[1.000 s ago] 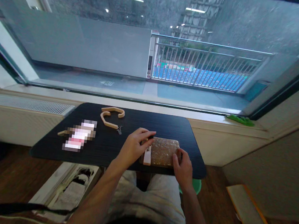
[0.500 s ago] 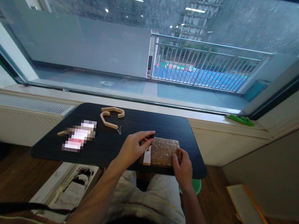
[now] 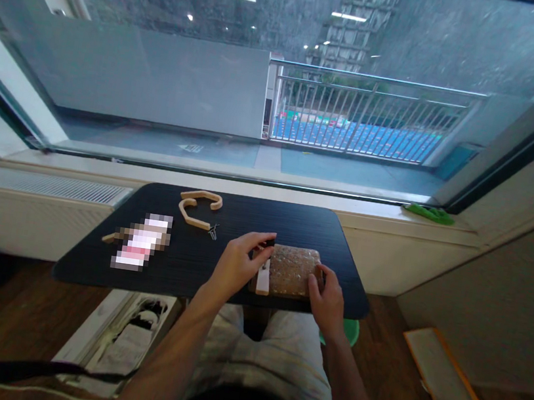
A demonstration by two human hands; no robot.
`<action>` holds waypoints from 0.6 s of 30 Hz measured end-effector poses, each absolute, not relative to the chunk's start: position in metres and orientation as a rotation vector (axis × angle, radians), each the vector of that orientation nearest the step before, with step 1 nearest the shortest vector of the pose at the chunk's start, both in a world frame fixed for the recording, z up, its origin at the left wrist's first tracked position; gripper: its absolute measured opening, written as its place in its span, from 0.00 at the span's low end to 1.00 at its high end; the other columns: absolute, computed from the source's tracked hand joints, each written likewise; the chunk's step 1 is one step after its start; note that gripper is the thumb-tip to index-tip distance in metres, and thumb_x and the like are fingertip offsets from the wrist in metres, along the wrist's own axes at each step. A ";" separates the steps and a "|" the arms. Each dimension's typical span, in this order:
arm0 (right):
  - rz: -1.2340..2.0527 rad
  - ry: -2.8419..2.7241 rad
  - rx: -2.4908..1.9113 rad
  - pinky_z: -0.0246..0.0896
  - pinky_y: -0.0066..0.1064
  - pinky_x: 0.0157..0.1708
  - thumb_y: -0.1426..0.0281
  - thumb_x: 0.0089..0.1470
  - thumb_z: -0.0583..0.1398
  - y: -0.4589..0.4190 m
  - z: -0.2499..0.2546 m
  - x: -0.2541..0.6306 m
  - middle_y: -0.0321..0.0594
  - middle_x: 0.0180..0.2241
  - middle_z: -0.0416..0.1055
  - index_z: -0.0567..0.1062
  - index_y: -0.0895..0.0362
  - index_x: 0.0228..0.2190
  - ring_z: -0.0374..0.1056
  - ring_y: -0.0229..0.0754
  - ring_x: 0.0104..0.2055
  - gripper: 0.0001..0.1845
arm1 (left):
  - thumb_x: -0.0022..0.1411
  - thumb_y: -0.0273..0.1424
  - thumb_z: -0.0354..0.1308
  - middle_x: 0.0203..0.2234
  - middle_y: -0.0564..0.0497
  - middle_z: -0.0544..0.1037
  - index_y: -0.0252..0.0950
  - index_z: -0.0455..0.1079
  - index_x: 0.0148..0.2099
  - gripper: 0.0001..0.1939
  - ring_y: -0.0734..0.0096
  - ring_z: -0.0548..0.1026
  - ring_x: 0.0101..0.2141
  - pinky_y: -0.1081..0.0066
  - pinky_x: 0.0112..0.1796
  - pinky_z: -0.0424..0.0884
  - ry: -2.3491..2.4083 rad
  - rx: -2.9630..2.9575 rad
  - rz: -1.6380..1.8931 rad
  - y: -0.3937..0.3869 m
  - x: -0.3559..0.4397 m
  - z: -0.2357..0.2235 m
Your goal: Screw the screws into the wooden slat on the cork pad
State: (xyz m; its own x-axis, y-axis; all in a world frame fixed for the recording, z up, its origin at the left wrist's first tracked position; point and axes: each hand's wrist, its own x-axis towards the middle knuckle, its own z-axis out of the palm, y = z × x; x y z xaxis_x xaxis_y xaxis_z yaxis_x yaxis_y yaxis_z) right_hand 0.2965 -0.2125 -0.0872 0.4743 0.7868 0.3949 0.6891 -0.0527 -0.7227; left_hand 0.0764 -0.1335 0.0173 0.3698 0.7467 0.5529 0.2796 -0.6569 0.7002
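A brown, speckled rectangular block [image 3: 292,273] lies at the front of the dark table. Across its left end rests a pale strip of wood [image 3: 263,279]. My left hand [image 3: 240,259] is over that end, thumb and fingers pinching a small black object [image 3: 269,243] at the top of the strip; its kind is too small to make out. Curled round the block's right edge, my right hand [image 3: 329,296] grips it with the thumb on top. Some of its fingers are hidden.
Two curved wooden pieces [image 3: 194,221] and several small metal screws or pins [image 3: 213,231] lie at the table's back left. A blurred-out phone-like object [image 3: 141,243] covers part of another wooden piece [image 3: 110,238]. A green cloth [image 3: 428,214] is on the windowsill.
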 end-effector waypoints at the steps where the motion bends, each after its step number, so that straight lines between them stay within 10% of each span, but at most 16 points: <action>1: 0.128 -1.256 -1.776 0.64 0.47 0.48 0.56 0.57 0.53 -0.212 -0.087 0.297 0.54 0.45 0.75 0.73 0.59 0.47 0.71 0.54 0.46 0.24 | 0.62 0.26 0.61 0.38 0.49 0.82 0.36 0.76 0.48 0.12 0.72 0.78 0.32 0.71 0.38 0.76 0.882 2.142 1.256 -0.133 0.077 0.017; 18: 0.128 -1.256 -1.782 0.64 0.48 0.47 0.56 0.57 0.53 -0.213 -0.086 0.296 0.54 0.46 0.75 0.73 0.59 0.47 0.71 0.54 0.46 0.25 | 0.63 0.28 0.60 0.34 0.50 0.77 0.37 0.76 0.46 0.09 0.72 0.75 0.32 0.71 0.38 0.73 0.918 2.191 1.251 -0.135 0.078 0.022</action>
